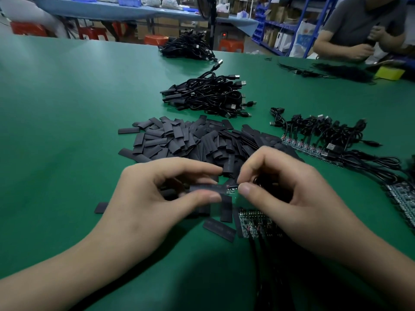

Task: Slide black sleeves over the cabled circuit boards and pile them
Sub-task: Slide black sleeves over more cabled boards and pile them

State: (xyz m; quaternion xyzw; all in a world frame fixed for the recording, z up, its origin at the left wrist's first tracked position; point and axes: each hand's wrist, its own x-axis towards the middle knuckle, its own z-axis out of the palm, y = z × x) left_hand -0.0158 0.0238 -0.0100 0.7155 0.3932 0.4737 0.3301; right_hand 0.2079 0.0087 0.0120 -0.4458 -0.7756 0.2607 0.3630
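Note:
My left hand point(161, 194) pinches a black sleeve point(206, 188) between thumb and forefinger above the green table. My right hand point(280, 187) pinches the cabled circuit board point(231, 189) at its wire end; only a short bit of board shows between the sleeve's mouth and my fingertips. A coil of black cable sits in my right palm, mostly hidden. A big heap of loose black sleeves point(190, 140) lies just beyond my hands. Bare boards point(253, 221) with cables lie under my right wrist.
A pile of sleeved cables point(208, 95) sits farther back, another cable pile point(188, 47) behind it. Rows of unsleeved cabled boards point(314, 140) stretch along the right. A person point(359, 30) works at the far right corner beside a yellow block point(389, 72).

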